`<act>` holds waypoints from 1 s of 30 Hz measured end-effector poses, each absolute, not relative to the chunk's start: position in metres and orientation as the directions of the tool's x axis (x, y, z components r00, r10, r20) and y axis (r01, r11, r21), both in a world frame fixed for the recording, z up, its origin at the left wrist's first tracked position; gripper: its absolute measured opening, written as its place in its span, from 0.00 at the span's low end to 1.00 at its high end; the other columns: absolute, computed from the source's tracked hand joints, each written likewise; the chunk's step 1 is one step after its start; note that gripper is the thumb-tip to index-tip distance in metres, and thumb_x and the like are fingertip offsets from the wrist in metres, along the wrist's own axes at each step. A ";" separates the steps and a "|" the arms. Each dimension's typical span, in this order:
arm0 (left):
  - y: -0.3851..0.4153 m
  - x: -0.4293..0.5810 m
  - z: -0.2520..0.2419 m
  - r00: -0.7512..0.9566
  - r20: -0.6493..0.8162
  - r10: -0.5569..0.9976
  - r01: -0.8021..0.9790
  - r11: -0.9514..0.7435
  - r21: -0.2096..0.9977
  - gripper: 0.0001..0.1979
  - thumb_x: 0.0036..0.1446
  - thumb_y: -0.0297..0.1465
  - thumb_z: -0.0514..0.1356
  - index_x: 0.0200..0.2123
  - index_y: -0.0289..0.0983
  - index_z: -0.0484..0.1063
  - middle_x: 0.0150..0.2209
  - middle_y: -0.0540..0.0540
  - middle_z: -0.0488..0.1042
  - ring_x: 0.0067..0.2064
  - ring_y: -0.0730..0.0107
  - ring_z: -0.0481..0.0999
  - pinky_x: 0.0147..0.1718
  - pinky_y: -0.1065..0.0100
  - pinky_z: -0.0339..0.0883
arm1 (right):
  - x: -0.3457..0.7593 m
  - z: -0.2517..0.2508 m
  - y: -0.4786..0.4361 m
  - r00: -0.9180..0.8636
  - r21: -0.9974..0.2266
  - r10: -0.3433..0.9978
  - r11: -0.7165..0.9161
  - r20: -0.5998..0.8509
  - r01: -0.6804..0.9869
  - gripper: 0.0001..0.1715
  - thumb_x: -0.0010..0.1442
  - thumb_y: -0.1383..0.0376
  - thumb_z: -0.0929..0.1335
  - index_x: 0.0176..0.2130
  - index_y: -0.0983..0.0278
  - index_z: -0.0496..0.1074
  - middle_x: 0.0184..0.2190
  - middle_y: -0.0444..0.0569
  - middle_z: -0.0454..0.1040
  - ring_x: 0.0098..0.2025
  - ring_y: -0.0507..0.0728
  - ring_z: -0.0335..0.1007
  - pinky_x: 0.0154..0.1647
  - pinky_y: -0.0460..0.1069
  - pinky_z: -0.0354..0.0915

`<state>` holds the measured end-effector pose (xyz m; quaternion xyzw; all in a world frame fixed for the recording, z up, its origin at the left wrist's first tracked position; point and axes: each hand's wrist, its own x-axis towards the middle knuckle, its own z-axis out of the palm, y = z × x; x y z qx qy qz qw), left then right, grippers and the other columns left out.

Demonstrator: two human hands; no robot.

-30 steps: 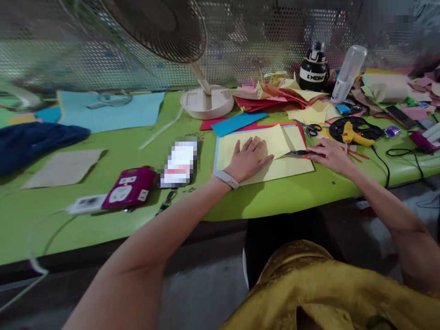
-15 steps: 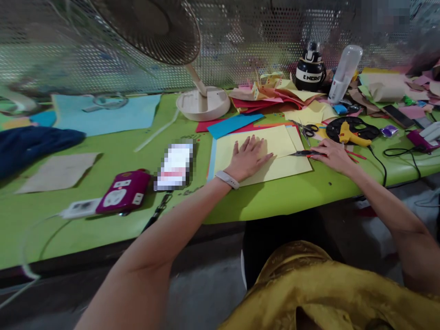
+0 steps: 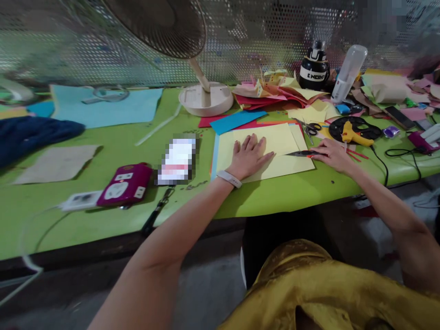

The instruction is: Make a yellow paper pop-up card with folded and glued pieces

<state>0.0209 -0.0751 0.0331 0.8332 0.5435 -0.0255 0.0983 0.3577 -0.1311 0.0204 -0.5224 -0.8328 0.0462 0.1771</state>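
Note:
My left hand (image 3: 250,156) lies flat, fingers spread, on a pale yellow sheet of paper (image 3: 279,164) that rests on a red and blue stack on the green table (image 3: 113,215). My right hand (image 3: 330,154) is closed around a dark cutter with a red grip (image 3: 301,154), its tip lying on the yellow sheet's right part. A white band circles my left wrist.
A fan base (image 3: 205,98) stands behind the sheet. Scissors (image 3: 311,128), a yellow glue gun (image 3: 354,133) on a black disc, a black bottle (image 3: 313,69) and piles of coloured paper (image 3: 275,94) crowd the right. A magenta power strip (image 3: 125,190) lies at left.
Both hands have stayed where they were on the yellow sheet; only the camera view shifted slightly.

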 end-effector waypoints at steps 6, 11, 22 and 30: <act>-0.074 0.021 0.032 0.407 -0.147 0.901 0.909 -0.384 0.164 0.42 0.73 0.56 0.39 0.80 0.38 0.46 0.81 0.37 0.40 0.81 0.47 0.39 0.76 0.40 0.36 | 0.350 0.024 -0.137 -0.359 -0.258 0.900 0.419 0.249 0.871 0.31 0.73 0.43 0.63 0.59 0.56 0.82 0.44 0.57 0.77 0.47 0.66 0.73 0.48 0.59 0.68; -0.073 0.020 0.031 0.414 -0.151 0.898 0.906 -0.391 0.159 0.42 0.73 0.56 0.38 0.80 0.37 0.45 0.81 0.36 0.40 0.81 0.47 0.39 0.76 0.40 0.36 | 0.331 0.024 -0.130 -0.361 -0.237 0.906 0.409 0.221 0.881 0.29 0.73 0.46 0.65 0.60 0.58 0.81 0.45 0.57 0.78 0.48 0.65 0.73 0.49 0.59 0.67; -0.075 0.021 0.034 0.416 -0.143 0.898 0.904 -0.392 0.170 0.42 0.73 0.56 0.39 0.80 0.37 0.46 0.81 0.36 0.41 0.81 0.47 0.39 0.76 0.40 0.36 | 0.324 0.026 -0.136 -0.362 -0.222 0.903 0.411 0.230 0.884 0.25 0.74 0.49 0.67 0.59 0.58 0.82 0.45 0.57 0.79 0.47 0.64 0.73 0.48 0.58 0.66; -0.077 0.022 0.036 0.409 -0.148 0.900 0.907 -0.383 0.174 0.41 0.73 0.55 0.40 0.80 0.38 0.46 0.81 0.36 0.41 0.81 0.49 0.39 0.76 0.40 0.34 | 0.314 0.025 -0.139 -0.399 -0.186 0.890 0.440 0.221 0.879 0.27 0.74 0.47 0.65 0.59 0.58 0.82 0.44 0.56 0.78 0.45 0.63 0.72 0.46 0.57 0.64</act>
